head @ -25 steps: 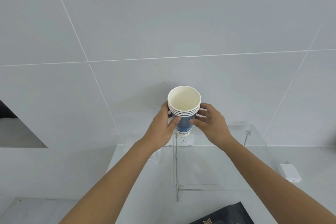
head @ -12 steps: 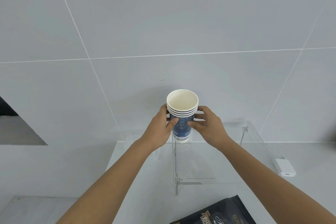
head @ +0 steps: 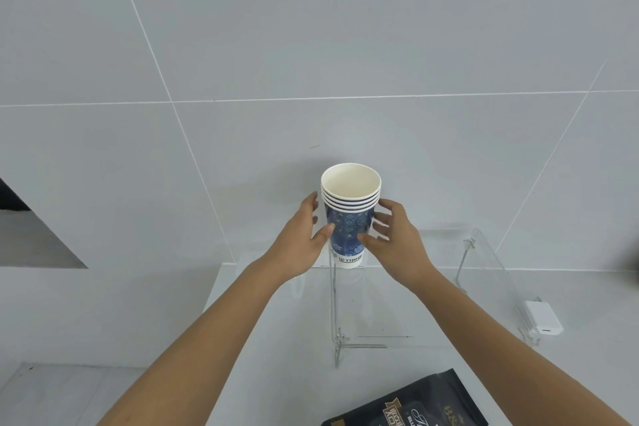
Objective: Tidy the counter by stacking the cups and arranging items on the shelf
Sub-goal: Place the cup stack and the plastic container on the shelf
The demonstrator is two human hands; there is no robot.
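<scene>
The stack of cups stands upright on the far left part of the clear shelf. The left hand and right hand flank it, fingers spread, barely touching. A brushing finger could tip the tall, light stack off the shelf onto the bench.

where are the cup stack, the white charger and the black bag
cup stack (head: 349,228): head view, on the blue patterned side of the outer cup
white charger (head: 543,318): head view, on its flat top face
black bag (head: 415,405): head view, on the printed front, at the bottom edge
</scene>
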